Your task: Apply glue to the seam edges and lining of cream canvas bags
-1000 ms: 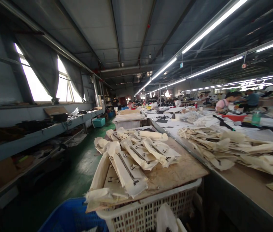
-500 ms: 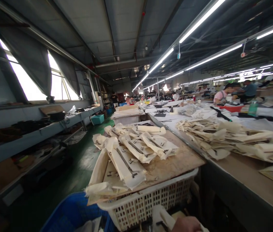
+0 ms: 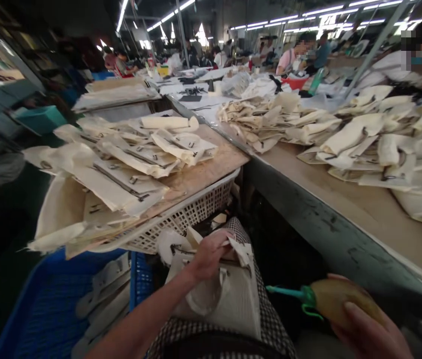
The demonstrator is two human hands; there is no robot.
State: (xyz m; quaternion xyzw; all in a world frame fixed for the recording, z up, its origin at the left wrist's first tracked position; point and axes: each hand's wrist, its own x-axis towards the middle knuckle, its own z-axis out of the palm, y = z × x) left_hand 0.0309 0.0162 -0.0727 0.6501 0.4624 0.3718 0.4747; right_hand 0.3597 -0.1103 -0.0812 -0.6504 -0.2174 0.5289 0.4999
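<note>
Head view: a pale piece (image 3: pixel 233 301) lies on the checkered cloth (image 3: pixel 272 324) over the lap, just on the near side of the white basket (image 3: pixel 192 214), its flat part running toward the wearer, folds obscuring the full long axis, while the left hand (image 3: pixel 211 254) grips its upper part. Nearer than the basket and to its right, the right hand (image 3: pixel 371 326) wraps a squeeze bottle (image 3: pixel 332 298), long axis crosswise, nozzle (image 3: pixel 285 290) pointing left toward the piece; this looks like preparation, and the next move seemingly calls for a steady piece and a controlled tip.
</note>
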